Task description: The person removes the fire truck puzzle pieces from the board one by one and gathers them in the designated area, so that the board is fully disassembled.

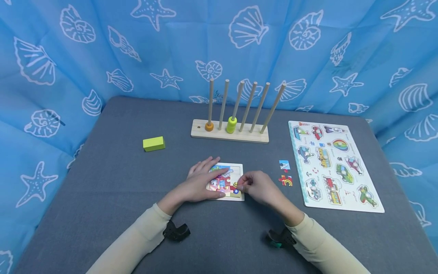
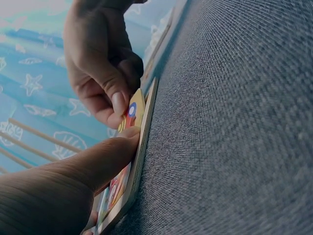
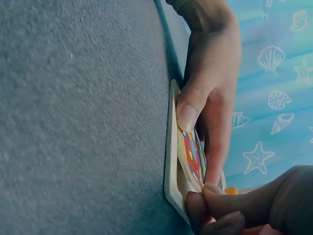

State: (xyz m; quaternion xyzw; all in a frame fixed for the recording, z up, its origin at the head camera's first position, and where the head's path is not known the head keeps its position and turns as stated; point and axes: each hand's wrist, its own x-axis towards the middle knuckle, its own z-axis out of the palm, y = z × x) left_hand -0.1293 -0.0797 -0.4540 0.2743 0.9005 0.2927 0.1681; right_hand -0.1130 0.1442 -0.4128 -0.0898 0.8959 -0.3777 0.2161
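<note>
A small framed jigsaw (image 1: pixel 224 184) lies at the middle of the table, its pieces partly filling the wooden frame (image 3: pixel 172 161). My left hand (image 1: pixel 200 182) rests on it with spread fingers, the thumb on the pieces in the left wrist view. At the frame's right side, my right hand (image 1: pixel 260 187) pinches a puzzle piece (image 2: pixel 139 105) with a yellow edge, which stands tilted a little above the frame's bottom. In the right wrist view the pieces (image 3: pixel 191 152) slope up toward the right fingertips. Two loose pieces (image 1: pixel 284 164) lie right of my right hand.
A wooden peg stand (image 1: pixel 229 136) with an orange ring and a green bead stands behind the jigsaw. The green block (image 1: pixel 154 144) lies at the left. A white picture board (image 1: pixel 337 167) with vehicle shapes covers part of the right side. A blue curtain hangs behind.
</note>
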